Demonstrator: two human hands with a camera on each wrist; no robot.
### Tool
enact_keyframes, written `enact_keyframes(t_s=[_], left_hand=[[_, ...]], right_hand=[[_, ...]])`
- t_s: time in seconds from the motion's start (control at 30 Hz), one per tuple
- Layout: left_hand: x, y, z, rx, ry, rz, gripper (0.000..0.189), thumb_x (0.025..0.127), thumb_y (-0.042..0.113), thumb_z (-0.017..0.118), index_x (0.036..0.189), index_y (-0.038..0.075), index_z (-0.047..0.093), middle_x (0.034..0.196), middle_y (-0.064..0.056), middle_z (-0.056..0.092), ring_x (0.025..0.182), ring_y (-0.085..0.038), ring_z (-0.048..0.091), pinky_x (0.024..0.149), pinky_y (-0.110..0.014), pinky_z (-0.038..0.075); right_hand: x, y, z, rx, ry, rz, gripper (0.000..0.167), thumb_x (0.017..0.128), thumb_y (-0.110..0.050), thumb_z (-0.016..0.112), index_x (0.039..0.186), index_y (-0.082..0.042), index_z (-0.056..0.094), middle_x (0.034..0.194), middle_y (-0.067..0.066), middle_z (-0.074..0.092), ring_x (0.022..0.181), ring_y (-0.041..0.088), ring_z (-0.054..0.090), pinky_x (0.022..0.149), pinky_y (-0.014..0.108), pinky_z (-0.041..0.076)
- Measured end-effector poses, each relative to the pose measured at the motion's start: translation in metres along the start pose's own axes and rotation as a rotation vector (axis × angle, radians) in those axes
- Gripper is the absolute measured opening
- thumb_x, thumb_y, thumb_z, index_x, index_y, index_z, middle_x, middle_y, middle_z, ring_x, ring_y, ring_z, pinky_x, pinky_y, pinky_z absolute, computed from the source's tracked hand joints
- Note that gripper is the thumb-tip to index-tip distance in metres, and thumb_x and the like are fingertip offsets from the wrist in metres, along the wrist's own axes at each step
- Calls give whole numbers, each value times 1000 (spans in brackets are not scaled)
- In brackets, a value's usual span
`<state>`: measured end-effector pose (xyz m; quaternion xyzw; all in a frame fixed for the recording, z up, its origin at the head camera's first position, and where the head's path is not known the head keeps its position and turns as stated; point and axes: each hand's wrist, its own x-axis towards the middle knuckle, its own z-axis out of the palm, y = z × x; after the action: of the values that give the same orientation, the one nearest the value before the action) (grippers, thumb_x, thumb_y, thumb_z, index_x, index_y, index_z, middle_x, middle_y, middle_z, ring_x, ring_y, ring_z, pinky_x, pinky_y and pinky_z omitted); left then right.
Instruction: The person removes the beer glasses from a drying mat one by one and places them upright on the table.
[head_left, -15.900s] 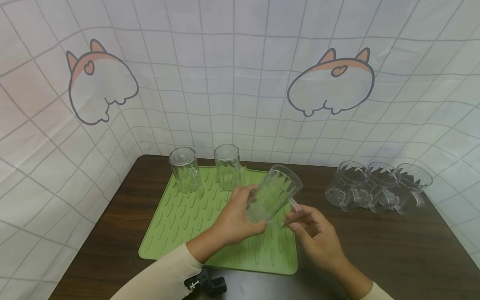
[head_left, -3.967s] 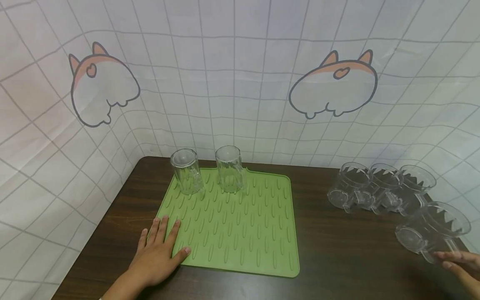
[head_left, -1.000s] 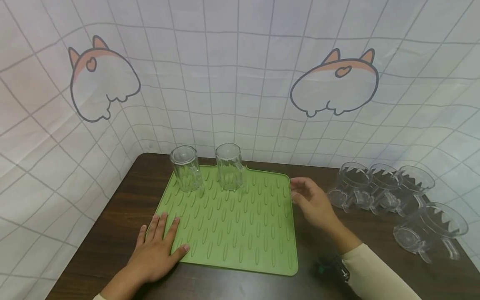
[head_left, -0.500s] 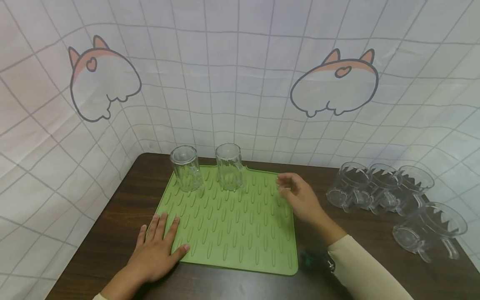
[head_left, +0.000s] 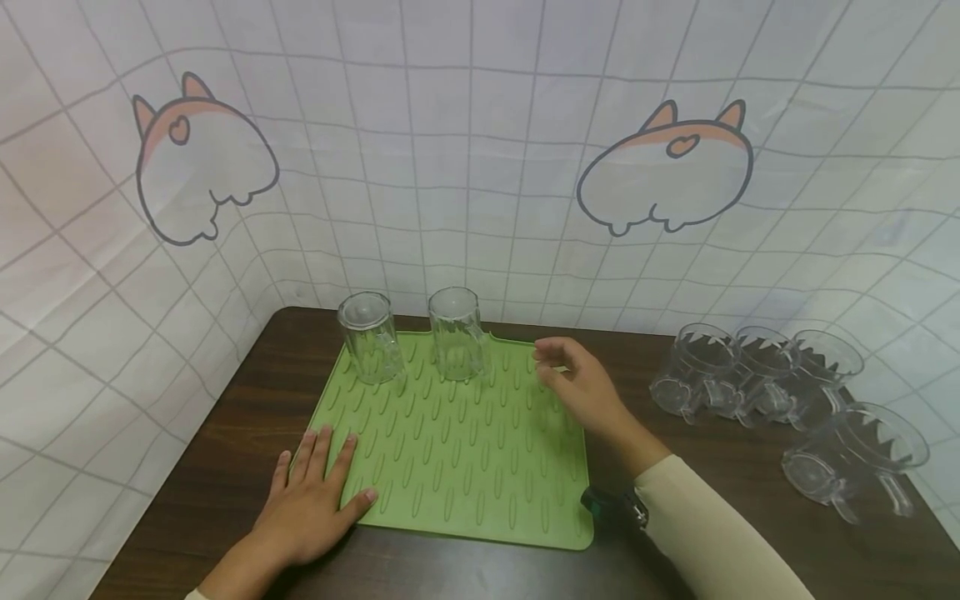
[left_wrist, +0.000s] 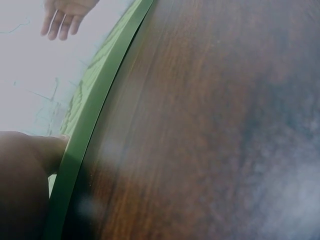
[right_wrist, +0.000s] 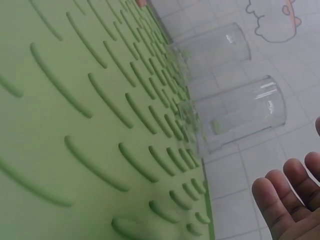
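Observation:
My left hand [head_left: 311, 508] lies spread on the front left corner of a ribbed green mat [head_left: 465, 467]. In the left wrist view, its thumb [left_wrist: 50, 150] rests against the mat's edge. Over the mat's back right part hovers my right hand [head_left: 581, 383], loosely bent and holding nothing; the right wrist view shows its fingers [right_wrist: 295, 200] apart from everything. Nearest to it is a clear mug [head_left: 456, 337] at the mat's back edge. Another clear mug [head_left: 371, 342] stands left of that one, in the back left corner.
Several more clear mugs stand on the dark wooden table [head_left: 720, 483] to the right: a back row [head_left: 757, 375], and a single mug [head_left: 855, 462] in front, near the right edge. A white gridded cloth [head_left: 465, 167] closes off the back and sides.
The mug both hands held tilted earlier now stands front right, where my right hand was 4 seconds ago. That hand has since moved left over the mat. My left hand stays put.

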<state>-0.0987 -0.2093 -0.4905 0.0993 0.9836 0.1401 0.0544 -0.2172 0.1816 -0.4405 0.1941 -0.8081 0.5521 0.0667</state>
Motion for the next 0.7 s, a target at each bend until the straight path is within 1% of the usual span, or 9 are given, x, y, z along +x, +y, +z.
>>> enact_keyframes(t_s=[0.07,0.27,0.37,0.5,0.7], left_hand=[[0,0,0,-3,2,1,93,99,75,35,164,10,24,167,-28,3,152,-49,-3,115,-71,-3],[-1,2,-2,-7,11,3,92,100,74,37,163,9,25,167,-28,4,152,-50,-1,115,-71,-3],[-1,3,-3,-7,8,1,91,100,73,38,163,9,25,167,-28,4,152,-50,-1,115,-71,-3],[-1,2,-2,-13,-12,-10,92,99,74,38,164,10,24,167,-28,3,152,-50,-3,114,-72,-4],[-1,2,-2,-13,-10,-13,92,99,74,38,164,10,24,167,-28,3,152,-50,-2,114,-72,-3]], right_hand=[[2,0,2,-3,-8,7,33,101,-9,63,132,2,59,123,18,65,112,29,61,90,35,55],[7,2,8,-12,-42,21,35,104,-14,62,135,1,58,127,17,65,116,31,60,96,46,52],[10,1,12,-16,-56,12,37,103,-13,63,136,2,56,128,17,64,117,32,60,97,50,51],[16,0,19,-15,-73,-1,39,103,-13,64,137,4,56,128,17,64,119,32,60,97,51,51],[23,0,27,8,-85,25,41,104,-18,64,139,1,55,131,15,63,121,31,59,100,49,50]])
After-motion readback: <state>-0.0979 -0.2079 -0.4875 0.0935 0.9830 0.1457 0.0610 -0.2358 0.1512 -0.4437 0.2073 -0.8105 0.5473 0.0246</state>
